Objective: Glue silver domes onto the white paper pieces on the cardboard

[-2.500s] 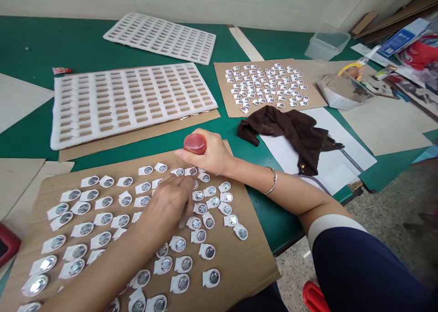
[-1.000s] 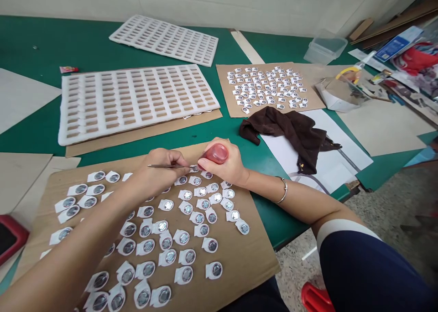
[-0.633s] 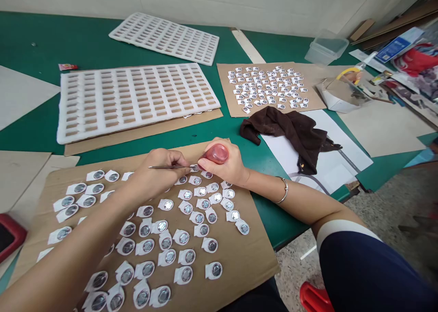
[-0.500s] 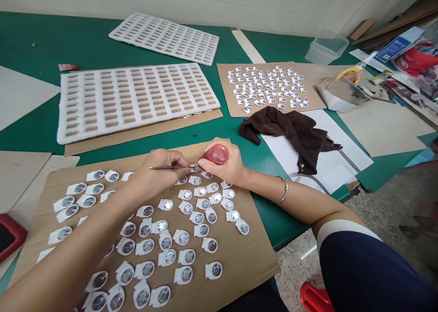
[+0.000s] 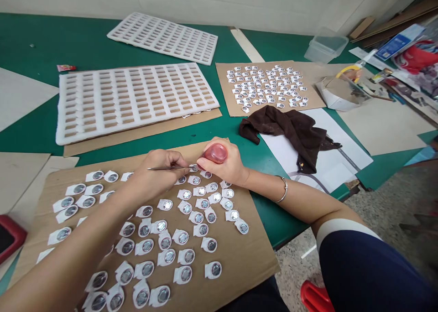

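Note:
My right hand (image 5: 228,160) is wrapped round a reddish, rounded bottle (image 5: 217,153), its end facing up toward me. In my left hand (image 5: 159,168) is a thin metal tool (image 5: 167,168), like tweezers, pinched between the fingers and lying nearly level. The tool's tip and the bottle's lower end meet near a small white piece with a round metallic disc (image 5: 194,168) at the top of the cardboard sheet (image 5: 236,257). Several similar pieces (image 5: 183,274) lie in loose rows on the cardboard below my hands. The bottle's nozzle is hidden.
White foam trays (image 5: 119,100) with rectangular slots lie behind my hands. A second cardboard sheet (image 5: 222,86) at the back holds more small pieces. Right of my hands are a dark brown cloth (image 5: 290,129), yellow-handled scissors (image 5: 349,69) and a clear plastic box (image 5: 325,47).
The view has shifted very slightly. Both hands keep the same grip and place, with no other visible movement.

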### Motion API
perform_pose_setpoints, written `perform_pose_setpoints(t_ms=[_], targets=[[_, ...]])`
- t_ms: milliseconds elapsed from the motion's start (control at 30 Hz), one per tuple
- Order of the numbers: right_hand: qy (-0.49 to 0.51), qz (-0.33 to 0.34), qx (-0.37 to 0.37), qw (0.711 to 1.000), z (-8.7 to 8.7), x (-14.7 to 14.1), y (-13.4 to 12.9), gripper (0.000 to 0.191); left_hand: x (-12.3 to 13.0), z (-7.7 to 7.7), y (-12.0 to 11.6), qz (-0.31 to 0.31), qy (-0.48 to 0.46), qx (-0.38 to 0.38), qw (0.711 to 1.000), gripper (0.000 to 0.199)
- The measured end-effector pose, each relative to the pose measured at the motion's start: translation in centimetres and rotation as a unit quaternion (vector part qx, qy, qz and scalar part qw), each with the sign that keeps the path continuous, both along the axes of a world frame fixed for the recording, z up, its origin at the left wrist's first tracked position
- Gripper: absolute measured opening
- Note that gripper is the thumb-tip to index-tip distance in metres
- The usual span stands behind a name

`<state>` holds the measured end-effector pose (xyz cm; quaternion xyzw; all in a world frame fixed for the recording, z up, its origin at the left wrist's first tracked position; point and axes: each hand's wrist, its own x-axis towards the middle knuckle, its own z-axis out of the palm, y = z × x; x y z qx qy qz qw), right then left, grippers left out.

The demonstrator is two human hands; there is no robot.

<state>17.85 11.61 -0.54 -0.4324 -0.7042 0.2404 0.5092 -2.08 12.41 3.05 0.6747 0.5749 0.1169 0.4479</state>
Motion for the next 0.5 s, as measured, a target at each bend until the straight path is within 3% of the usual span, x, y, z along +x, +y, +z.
perform_pose_setpoints(t_ms=[500], targets=[[0.009, 0.008, -0.002, 1.0, 0.14, 0.43, 0.29, 0.023, 0.24, 0.24, -0.03, 0.002, 0.008, 0.002, 1.0, 0.023]])
